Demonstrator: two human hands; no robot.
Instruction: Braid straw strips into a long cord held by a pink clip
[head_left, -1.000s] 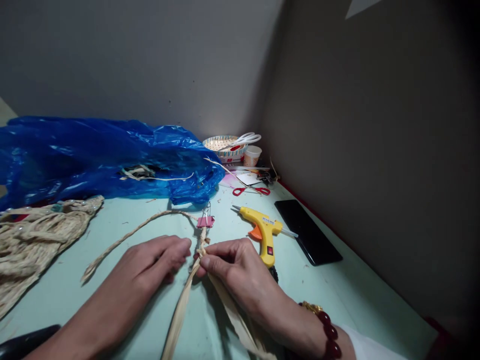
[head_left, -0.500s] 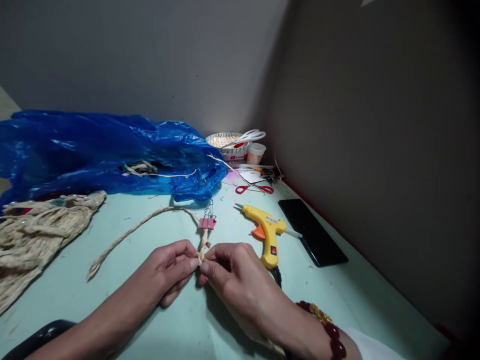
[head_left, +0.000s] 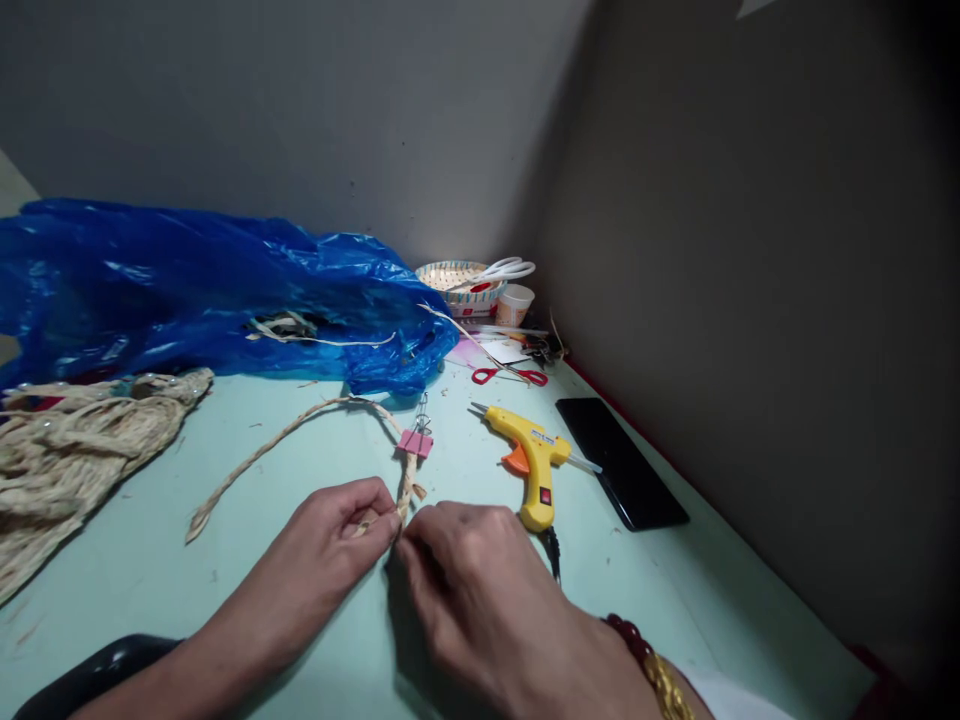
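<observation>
A pale braided raffia cord [head_left: 409,478] runs from a pink binder clip [head_left: 415,443] down to my fingers. My left hand [head_left: 341,530] is closed, pinching the braid's lower end between thumb and forefinger. Right beside it, my right hand [head_left: 480,580] has its fingertips pressed together at the same end; its fingers partly hide the strands there. Beyond the clip, a thin twisted length of the cord [head_left: 277,445] curves left across the table and ends in a frayed tip. A small loose strand sticks out to the right of the braid.
A yellow glue gun [head_left: 536,460] lies right of my hands, beside a black phone [head_left: 622,462]. Red-handled scissors [head_left: 486,376], a paper cup [head_left: 514,306] and a woven basket [head_left: 450,276] are at the back. A blue plastic bag [head_left: 187,290] and woven straw piece [head_left: 90,460] occupy the left.
My right hand has turned more knuckles-up and shifted slightly down, its thumb less visible. My left hand stays at the braid. The view has shifted slightly.
</observation>
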